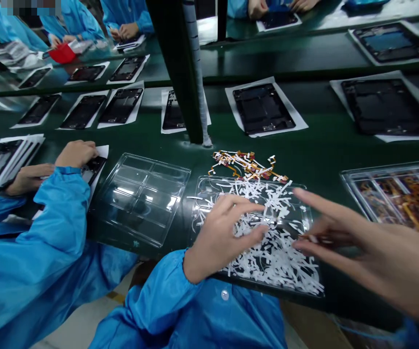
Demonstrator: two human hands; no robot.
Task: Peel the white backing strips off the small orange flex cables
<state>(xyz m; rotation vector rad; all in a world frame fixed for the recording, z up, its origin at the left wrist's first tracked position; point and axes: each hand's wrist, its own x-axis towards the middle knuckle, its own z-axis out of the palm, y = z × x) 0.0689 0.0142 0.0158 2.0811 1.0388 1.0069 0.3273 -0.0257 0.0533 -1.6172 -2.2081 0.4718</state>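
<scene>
We saw a dimly lit dark-green bench (318, 150) under light apparently from above, which left white glare on the clear compartment tray (144, 196) between eight and nine o'clock. The right hand (373, 257), at four o'clock, looked soft and blurred. We noticed stretching toward the edges and coarse pixelation between ten and eleven o'clock.

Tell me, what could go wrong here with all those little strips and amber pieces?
The amber pieces lie in a loose tangle, so lifting one might snag or bend others. White strips are heaped in the clear tray under the left hand, so a brush of that hand could scatter some. The two heaps meet at the tray's far edge, so strips might get mixed in among the amber pieces.
</scene>
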